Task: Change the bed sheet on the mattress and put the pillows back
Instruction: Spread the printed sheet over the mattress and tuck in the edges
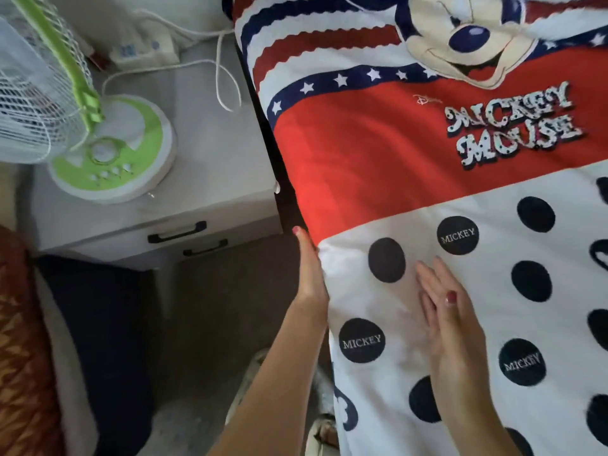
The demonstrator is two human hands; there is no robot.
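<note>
bed sheet [427, 199]: fills the right half of the frame, spread flat over the mattress; printed cotton-like cloth with a cartoon mouse at the top, a red band mid-frame and dark dots on white lower down.
sheet edge: runs diagonally from top centre down to bottom centre, draped over the mattress side; we cannot see whether it is tucked under.
left hand [311, 274]: at centre frame, fingers straight and together, laid flat against the side of the sheet at the mattress edge; it grips nothing.
right hand [450, 320]: just right of centre, low in the frame, palm down on the white dotted part, fingers extended and slightly spread; it presses the cloth and holds nothing.
how it handles: we judge the sheet light, soft and limp, prone to wrinkling and sliding on the mattress; flat palms smooth it, a pinch moves it.
where to take hold: we would pinch the hanging edge beside our left hand, or a corner, not the middle.
pillows: not visible here.
bedside cabinet [197, 179]: left of the bed, with a green and white fan [108, 149] on it.
</note>
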